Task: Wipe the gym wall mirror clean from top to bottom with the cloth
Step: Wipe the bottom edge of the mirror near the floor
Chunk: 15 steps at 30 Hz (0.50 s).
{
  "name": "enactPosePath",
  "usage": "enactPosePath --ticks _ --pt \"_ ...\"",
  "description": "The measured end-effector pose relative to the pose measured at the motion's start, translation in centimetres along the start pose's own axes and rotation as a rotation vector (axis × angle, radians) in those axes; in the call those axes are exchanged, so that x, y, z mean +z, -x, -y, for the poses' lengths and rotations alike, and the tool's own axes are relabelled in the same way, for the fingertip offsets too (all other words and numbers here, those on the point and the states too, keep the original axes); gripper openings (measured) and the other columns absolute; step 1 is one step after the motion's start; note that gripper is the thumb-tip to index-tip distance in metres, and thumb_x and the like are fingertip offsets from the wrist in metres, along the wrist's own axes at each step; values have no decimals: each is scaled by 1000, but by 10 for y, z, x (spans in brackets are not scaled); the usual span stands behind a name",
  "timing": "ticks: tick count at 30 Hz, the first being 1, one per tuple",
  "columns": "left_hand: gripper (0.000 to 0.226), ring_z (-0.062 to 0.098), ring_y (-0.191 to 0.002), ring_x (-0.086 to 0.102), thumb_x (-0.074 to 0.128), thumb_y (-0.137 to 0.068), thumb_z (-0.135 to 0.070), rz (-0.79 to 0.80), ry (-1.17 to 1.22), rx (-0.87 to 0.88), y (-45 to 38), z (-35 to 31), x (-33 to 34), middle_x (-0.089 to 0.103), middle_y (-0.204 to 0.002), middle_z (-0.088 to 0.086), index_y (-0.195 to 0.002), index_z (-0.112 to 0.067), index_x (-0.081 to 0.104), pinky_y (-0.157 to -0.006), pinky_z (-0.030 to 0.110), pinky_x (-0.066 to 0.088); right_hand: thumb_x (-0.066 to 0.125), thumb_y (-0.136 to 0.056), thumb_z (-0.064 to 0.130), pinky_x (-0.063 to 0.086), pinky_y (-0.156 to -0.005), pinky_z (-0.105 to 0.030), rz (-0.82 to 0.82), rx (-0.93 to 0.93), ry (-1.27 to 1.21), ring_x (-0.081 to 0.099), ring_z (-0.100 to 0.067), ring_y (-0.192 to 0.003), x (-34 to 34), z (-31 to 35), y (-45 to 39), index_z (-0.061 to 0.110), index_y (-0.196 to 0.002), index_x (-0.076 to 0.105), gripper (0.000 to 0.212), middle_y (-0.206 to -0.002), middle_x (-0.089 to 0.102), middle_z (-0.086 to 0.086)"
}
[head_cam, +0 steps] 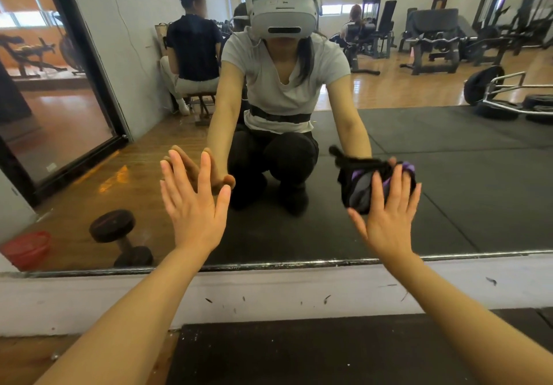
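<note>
Both forearms reach forward | left hand (194, 202) flat, fingers spread on large wall mirror (449, 199) | right hand (389, 214) flat, pressing bunched black-and-purple cloth (363, 185) low on glass | cloth likely soft, light; palm centre.

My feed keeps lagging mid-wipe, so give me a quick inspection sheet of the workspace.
Surface: mirror, low section in view, metal bottom edge above a scuffed white ledge.
Job's things: dark and purple cloth, bunched against the glass.
Clutter: dumbbell and red basket, seen in the reflection at lower left.
Hands: left hand flat on the glass, fingers spread; right hand presses the cloth with straight fingers.
Cables: nothing seen near the hands.
Surroundings: black floor mat; gym machines and two seated people reflected.
</note>
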<state>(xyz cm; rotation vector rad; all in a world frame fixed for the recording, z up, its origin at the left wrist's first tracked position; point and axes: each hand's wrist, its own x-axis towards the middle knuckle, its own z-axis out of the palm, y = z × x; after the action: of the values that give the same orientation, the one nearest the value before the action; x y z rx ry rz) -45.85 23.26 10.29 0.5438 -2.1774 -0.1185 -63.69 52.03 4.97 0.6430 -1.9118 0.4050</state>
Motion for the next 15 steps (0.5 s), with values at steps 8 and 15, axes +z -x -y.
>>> enactPosePath --ticks 8,15 --pt "69 33 -151 -14 36 -101 -51 60 22 -18 1 -1 -8 -10 -165 17 -159 -32 4 -119 55 1 42 -101 55 16 -116 -62 -91 53 -64 19 -43 -144 -9 -7 -40 26 -153 22 63 -157 17 -21" --pt "68 22 -150 -21 10 -97 -67 147 133 1 3 1 -25 -23 -164 0 -159 -39 4 -118 53 4 78 -84 29 41 -97 -62 -56 18 10 31 -45 -135 -33 -4 -52 24 -146 39 74 -155 24 -19"
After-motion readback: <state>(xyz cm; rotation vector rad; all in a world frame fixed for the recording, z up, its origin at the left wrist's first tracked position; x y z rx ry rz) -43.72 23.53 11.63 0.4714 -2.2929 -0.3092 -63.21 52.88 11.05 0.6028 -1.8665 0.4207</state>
